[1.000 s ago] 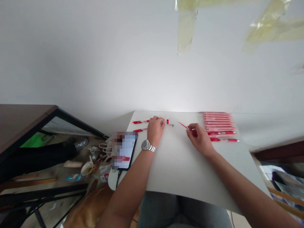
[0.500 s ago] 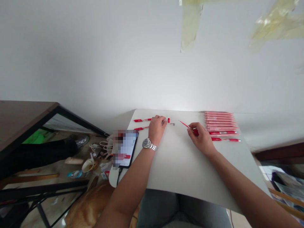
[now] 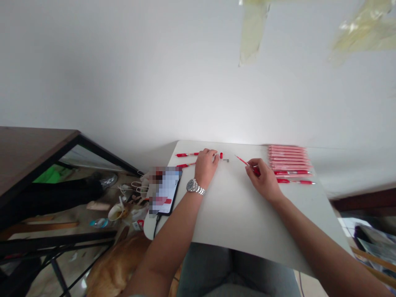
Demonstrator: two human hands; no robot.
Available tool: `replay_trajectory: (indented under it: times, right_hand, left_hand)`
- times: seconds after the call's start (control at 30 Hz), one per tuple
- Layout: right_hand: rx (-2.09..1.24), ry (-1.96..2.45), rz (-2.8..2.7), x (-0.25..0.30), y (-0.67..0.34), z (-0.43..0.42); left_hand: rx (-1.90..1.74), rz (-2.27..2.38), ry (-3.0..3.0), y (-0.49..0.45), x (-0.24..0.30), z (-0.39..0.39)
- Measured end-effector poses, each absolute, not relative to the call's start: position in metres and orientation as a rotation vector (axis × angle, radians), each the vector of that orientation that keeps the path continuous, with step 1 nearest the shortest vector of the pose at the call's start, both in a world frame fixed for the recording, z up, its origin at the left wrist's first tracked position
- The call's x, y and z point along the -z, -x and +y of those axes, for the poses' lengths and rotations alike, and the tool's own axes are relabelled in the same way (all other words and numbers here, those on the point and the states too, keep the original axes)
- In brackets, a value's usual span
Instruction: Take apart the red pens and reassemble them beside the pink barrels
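Note:
My right hand [image 3: 262, 177] is closed in a pinch around a red pen [image 3: 243, 160], its thin refill sticking out towards the upper left. Palm down on the far left of the tabletop is my left hand [image 3: 207, 167], thumb and index finger apart. Just right of those fingers stand a small red cylindrical pen part [image 3: 221, 155] and a small grey metal clip [image 3: 226, 160]. Two red pens, an upper one [image 3: 182, 155] and a lower one [image 3: 183, 166], lie partly hidden behind my left hand.
A row of several pink-wrapped pens [image 3: 287, 156] lies at the back right, with red pens [image 3: 297, 181] in front. A phone [image 3: 168, 192] with a cable rests on the left edge of the white table [image 3: 235, 218]. A brown dog [image 3: 119, 264] lies below.
The view has shifted slightly. My left index finger has lifted a little away from the thumb. My right hand keeps the pen in nearly the same place.

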State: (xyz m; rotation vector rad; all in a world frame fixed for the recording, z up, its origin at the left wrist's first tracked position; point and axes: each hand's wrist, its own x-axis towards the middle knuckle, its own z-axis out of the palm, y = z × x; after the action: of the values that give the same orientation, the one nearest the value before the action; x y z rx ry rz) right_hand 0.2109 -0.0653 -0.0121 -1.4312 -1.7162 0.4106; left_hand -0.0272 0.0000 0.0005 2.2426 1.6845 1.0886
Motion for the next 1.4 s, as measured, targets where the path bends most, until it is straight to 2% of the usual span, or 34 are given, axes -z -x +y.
replay_trajectory:
  times: [0.17,0.33,0.5,0.67,0.97,1.13,1.27,1.4]
  right_hand:
    - [-0.403,1.416,-1.716,0.012,-0.211,-0.065]
    - [-0.410,1.402,-1.711,0.011,-0.211,-0.065]
    - [-0.469,1.359,-1.719,0.010,-0.211,-0.066]
    - [-0.482,1.321,-1.751,0.012,-0.210,-0.066]
    - [-0.507,1.275,-1.793,0.013,-0.210,-0.066]
    - [-0.510,1.310,-1.776,0.013,-0.210,-0.067]
    - [-0.503,1.333,-1.749,0.013,-0.210,-0.066]
    - [-0.488,1.336,-1.745,0.013,-0.210,-0.066]
  left_hand:
    - [-1.240,1.622,-2.140,0.025,-0.010,-0.003]
    - [-1.423,1.269,-1.925,0.015,-0.019,-0.014]
    - [-1.332,0.924,-1.551,-0.003,-0.018,-0.025]
    - [-1.203,0.808,-1.406,-0.013,-0.013,-0.029]
    - [-1.146,0.796,-1.397,-0.015,-0.011,-0.032]
    - [-1.390,0.830,-1.333,-0.009,-0.016,-0.025]
    - [-1.655,1.036,-1.410,0.008,-0.019,-0.011]
    - [-1.597,1.241,-1.691,0.027,-0.015,0.002]
